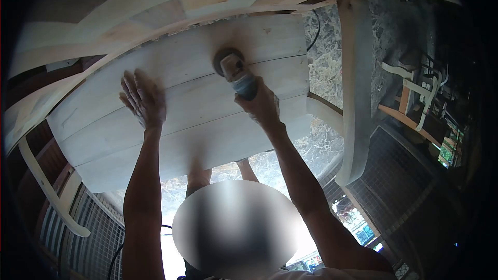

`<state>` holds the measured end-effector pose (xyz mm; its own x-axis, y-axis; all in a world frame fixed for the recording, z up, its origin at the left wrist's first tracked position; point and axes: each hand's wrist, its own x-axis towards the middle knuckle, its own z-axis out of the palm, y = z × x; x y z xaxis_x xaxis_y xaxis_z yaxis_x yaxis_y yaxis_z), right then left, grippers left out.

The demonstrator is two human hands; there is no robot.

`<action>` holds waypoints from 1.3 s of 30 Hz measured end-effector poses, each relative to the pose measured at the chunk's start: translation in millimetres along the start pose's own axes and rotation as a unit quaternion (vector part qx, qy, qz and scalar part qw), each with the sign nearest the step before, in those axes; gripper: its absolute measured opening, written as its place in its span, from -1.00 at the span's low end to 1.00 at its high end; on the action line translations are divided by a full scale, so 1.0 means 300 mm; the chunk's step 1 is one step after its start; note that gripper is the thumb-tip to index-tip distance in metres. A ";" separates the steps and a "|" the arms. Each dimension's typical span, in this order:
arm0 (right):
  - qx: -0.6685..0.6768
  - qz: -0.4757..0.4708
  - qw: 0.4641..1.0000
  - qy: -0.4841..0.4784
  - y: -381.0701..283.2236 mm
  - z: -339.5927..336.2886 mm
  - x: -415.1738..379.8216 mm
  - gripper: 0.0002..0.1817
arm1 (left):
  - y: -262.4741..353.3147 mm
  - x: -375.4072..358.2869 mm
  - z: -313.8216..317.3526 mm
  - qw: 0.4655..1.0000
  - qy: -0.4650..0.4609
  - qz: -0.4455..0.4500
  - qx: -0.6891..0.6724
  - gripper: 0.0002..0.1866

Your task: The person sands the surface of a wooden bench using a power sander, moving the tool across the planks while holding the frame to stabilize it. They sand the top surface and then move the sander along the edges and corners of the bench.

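Note:
My right hand [265, 105] is wrapped round the body of an angle grinder [239, 77]. The grinder's round disc [222, 58] lies against the pale wooden seat [192, 109], which is made of wide boards with dark seams between them. On the left part of the same boards, my left hand [142, 98] rests palm down with its fingers stretched out, holding nothing. Whether the disc is spinning cannot be made out.
A curved wooden backrest [155, 8] runs along the far side. Wooden armrests stand left [46, 181] and right [355, 93]. A black cable [316, 31] hangs by the marbled surface [324, 67]. Wooden furniture pieces [415, 93] stand at the far right.

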<state>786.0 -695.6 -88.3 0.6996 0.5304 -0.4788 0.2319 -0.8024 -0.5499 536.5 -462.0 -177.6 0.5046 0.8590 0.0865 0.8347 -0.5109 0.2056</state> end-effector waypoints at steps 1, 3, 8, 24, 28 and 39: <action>0.010 0.013 1.000 0.016 0.041 -0.032 0.018 -0.34 | -0.004 0.006 0.000 1.000 0.004 0.003 0.002 -0.17; 0.041 0.059 0.996 0.058 0.107 -0.088 0.049 -0.35 | -0.011 0.005 0.001 1.000 -0.006 0.003 0.006 -0.12; 0.108 0.089 0.982 0.125 0.181 -0.121 0.116 -0.34 | 0.009 0.002 -0.010 1.000 0.003 0.012 0.009 -0.16; 0.086 0.060 0.993 0.052 0.043 -0.224 0.300 -0.34 | 0.333 0.075 0.211 0.987 0.025 -0.155 0.025 0.11; 0.076 0.068 0.994 0.046 0.056 -0.225 0.292 -0.33 | 0.333 0.068 0.198 0.986 0.001 -0.167 0.024 0.12; 0.069 0.055 0.995 0.039 0.098 -0.260 0.292 -0.29 | 0.356 0.082 0.192 0.985 -0.017 -0.167 0.052 0.10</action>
<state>906.8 -693.9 -93.0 0.7677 0.4143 -0.4888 0.0598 -0.8058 -0.5892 650.8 -497.3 -209.6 0.2046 0.9788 -0.0020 0.9722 -0.2030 0.1165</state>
